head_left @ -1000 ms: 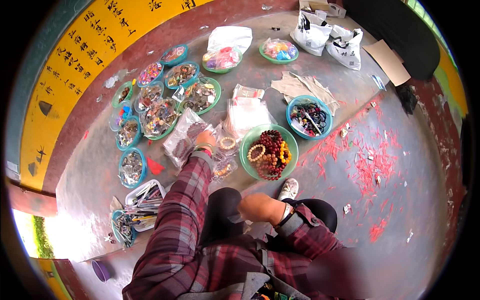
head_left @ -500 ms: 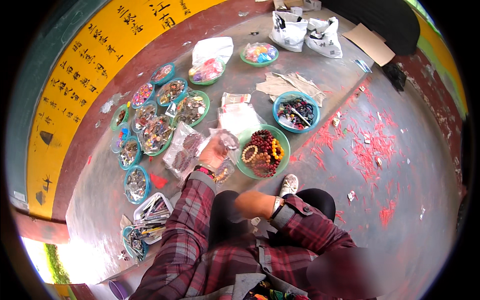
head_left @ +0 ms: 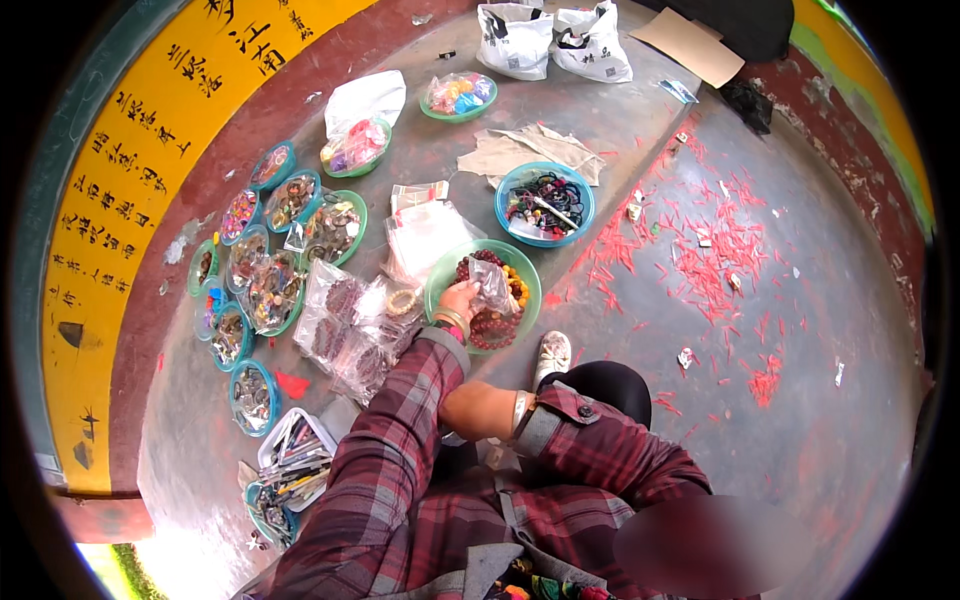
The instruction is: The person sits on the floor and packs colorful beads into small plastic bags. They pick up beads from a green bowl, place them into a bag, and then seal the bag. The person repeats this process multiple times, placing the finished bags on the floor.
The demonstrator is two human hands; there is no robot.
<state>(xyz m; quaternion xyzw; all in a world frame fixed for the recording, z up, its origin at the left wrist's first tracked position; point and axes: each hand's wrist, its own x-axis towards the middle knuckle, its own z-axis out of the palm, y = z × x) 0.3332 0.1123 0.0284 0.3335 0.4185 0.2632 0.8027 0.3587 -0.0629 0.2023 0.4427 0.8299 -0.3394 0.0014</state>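
My left hand [head_left: 460, 302] is closed on a small clear plastic bag [head_left: 492, 286], held over the green bowl [head_left: 437, 268]. Inside that bowl lie dark red bead strings [head_left: 494, 330] and yellow-orange beads [head_left: 518, 288], partly covered by the bag. My right hand [head_left: 474, 411] is low in front of my lap, just beside the left forearm; its fingers are hidden there. Left of the bowl, several clear bags of dark bead bracelets [head_left: 335, 330] lie spread out, with a pale beaded bracelet [head_left: 403, 301] among them. A stack of clear bags [head_left: 425, 235] rests behind.
Blue and green bowls of small parts cluster at the left, including one of charms [head_left: 272, 290]. A white basket [head_left: 325, 440] holds pens. A blue bowl [head_left: 503, 215] with black cords stands behind right. Red scraps [head_left: 700, 260] litter the right; white bags [head_left: 515, 42] stand far off.
My left hand has moved right with the plastic bag, from above the bagged bracelets to over the green bowl. My right hand has shifted toward the left forearm. The whole view has turned slightly.
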